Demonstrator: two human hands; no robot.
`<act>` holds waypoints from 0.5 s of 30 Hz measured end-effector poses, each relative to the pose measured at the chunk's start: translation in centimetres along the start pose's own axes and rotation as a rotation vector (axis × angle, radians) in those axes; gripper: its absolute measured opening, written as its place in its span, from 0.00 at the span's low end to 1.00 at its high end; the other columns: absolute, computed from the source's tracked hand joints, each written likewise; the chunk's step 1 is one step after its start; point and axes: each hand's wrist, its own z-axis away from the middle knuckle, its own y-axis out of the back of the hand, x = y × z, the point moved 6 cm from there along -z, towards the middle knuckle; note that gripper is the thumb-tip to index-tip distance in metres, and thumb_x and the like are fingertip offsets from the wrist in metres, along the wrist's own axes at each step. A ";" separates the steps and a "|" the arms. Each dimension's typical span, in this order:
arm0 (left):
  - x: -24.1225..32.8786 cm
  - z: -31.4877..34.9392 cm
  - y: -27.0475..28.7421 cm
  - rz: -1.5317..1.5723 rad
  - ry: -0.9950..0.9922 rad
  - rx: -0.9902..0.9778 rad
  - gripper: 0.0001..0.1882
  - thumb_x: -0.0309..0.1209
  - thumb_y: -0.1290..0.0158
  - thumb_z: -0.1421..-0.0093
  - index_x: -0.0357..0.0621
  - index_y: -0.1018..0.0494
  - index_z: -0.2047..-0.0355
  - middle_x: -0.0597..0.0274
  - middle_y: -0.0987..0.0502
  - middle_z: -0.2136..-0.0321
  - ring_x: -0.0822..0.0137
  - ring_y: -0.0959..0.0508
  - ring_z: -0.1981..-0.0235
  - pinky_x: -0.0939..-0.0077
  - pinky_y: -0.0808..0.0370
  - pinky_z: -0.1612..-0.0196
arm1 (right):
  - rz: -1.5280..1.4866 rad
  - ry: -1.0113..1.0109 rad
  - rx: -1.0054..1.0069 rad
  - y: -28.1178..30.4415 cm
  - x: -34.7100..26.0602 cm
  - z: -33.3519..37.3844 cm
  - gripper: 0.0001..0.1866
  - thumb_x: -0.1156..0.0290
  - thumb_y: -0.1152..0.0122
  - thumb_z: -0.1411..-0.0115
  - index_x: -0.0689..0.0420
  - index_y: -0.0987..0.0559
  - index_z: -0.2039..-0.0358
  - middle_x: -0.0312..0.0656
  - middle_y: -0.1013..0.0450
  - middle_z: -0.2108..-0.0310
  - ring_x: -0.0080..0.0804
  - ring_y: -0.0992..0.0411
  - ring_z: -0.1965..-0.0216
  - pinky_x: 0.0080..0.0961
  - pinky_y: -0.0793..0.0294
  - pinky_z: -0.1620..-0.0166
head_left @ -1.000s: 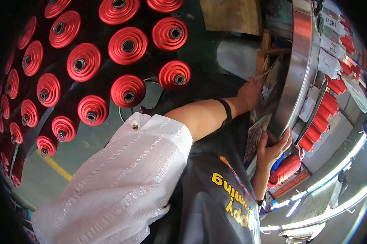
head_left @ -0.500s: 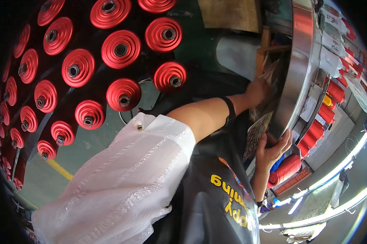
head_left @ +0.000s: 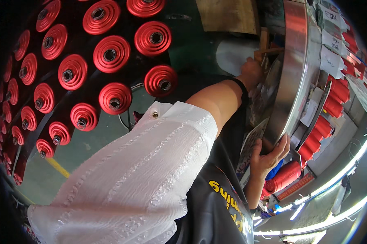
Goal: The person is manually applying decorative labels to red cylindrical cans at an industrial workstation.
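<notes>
My left arm, in a white textured short sleeve with a dark band at the wrist, stretches up and to the right. At its end my left hand [head_left: 252,72] is curled closed beside a wooden frame piece [head_left: 265,40]. Its fingertips are hidden, and I cannot see whether anything is in them. Below it lies an open compartment with papers [head_left: 258,105], tucked beside a shiny metal edge [head_left: 294,77]. My right hand [head_left: 269,159] grips the lower end of that metal edge, with the thumb on one side and the fingers on the other. A patterned sheet [head_left: 252,140] shows next to its thumb.
Rows of red ribbed discs [head_left: 110,55] with metal centres fill the left. A wooden board [head_left: 228,16] and a pale rounded panel [head_left: 236,55] are at the top. Red cones [head_left: 336,95] and white labels [head_left: 332,61] line the right. My dark apron [head_left: 208,203] hangs below.
My left hand has drawn up and away from the papers toward the wooden frame, and it is less blurred. My right hand keeps its hold on the metal edge. The view has shifted slightly.
</notes>
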 end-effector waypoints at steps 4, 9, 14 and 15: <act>-2.5 -1.4 -1.8 0.326 0.091 0.099 0.18 0.30 0.50 0.44 0.28 0.31 0.57 0.35 0.30 0.56 0.44 0.25 0.55 0.58 0.27 0.53 | 0.011 0.005 -0.002 0.1 -0.2 -0.2 0.39 0.69 0.36 0.52 0.62 0.41 0.40 0.56 0.42 0.43 0.56 0.42 0.43 0.47 0.43 0.42; -1.5 0.6 -0.7 0.220 -0.007 0.229 0.13 0.24 0.51 0.48 0.31 0.30 0.62 0.36 0.27 0.63 0.43 0.23 0.62 0.58 0.26 0.59 | 0.019 -0.005 0.007 0.1 0.0 -0.1 0.39 0.69 0.36 0.52 0.62 0.41 0.40 0.56 0.42 0.43 0.56 0.42 0.43 0.47 0.43 0.42; -0.8 2.4 0.0 0.156 -0.004 0.213 0.11 0.25 0.52 0.47 0.31 0.26 0.66 0.36 0.27 0.63 0.44 0.23 0.60 0.58 0.26 0.58 | 0.010 0.002 0.014 0.0 0.0 -0.1 0.39 0.68 0.36 0.51 0.62 0.41 0.40 0.56 0.42 0.43 0.56 0.42 0.43 0.47 0.43 0.42; -0.6 2.5 -0.2 0.090 -0.054 0.207 0.11 0.27 0.53 0.45 0.30 0.26 0.68 0.37 0.26 0.65 0.43 0.24 0.59 0.58 0.26 0.56 | 0.015 0.000 0.016 0.0 0.1 0.0 0.39 0.68 0.36 0.51 0.62 0.41 0.40 0.56 0.42 0.43 0.56 0.42 0.43 0.47 0.43 0.42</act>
